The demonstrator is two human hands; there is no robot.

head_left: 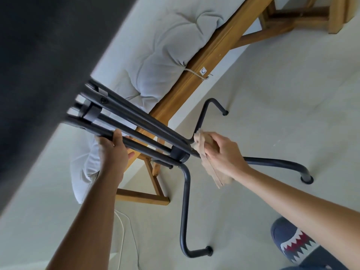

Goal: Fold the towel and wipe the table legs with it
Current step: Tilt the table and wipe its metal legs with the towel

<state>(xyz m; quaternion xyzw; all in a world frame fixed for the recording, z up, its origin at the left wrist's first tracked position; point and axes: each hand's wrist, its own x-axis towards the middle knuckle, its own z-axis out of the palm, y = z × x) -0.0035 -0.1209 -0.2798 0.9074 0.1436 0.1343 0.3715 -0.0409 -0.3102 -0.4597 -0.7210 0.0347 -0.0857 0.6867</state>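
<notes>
The right hand's grip is closed around a folded, tan cloth towel, pressing it against the dark metal tube legs just where they fan out from their bundled upper stretch. The left hand wraps its fingers over one upper tube near the dark tabletop. Three curved legs end in round feet on the pale floor, beside a wooden bench with a grey tufted cushion.

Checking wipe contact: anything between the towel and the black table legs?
Nothing visible. The right hand presses the folded tan towel directly against the black metal table legs near their junction; the left hand grips a tube.
</notes>
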